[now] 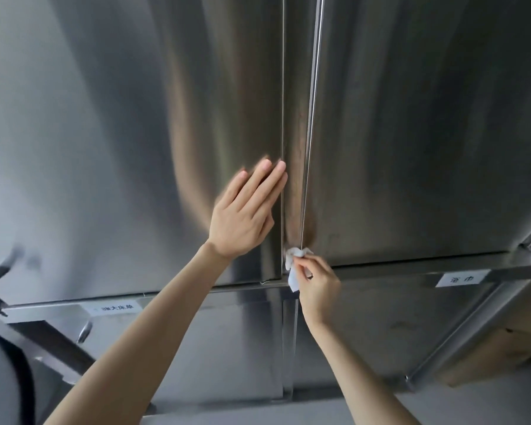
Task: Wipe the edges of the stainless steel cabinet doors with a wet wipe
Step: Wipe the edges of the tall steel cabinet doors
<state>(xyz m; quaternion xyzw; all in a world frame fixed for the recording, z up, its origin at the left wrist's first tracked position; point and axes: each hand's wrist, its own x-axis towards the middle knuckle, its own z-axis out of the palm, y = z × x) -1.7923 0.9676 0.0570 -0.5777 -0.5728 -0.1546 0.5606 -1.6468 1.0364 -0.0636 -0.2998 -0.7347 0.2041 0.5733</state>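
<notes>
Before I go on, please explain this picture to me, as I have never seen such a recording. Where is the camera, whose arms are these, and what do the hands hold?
There is no machine here. A person wears one wide-angle camera on the head, so you see their two bare arms from their own viewpoint. In front of them are two stainless steel cabinet doors, the left door and the right door, with a narrow gap between them. The left hand lies flat on the left door beside its edge, with straight fingers, and holds nothing. The right hand pinches a white wet wipe against the lower end of the right door's edge. On the rail under the doors are a left label and a right label.
</notes>
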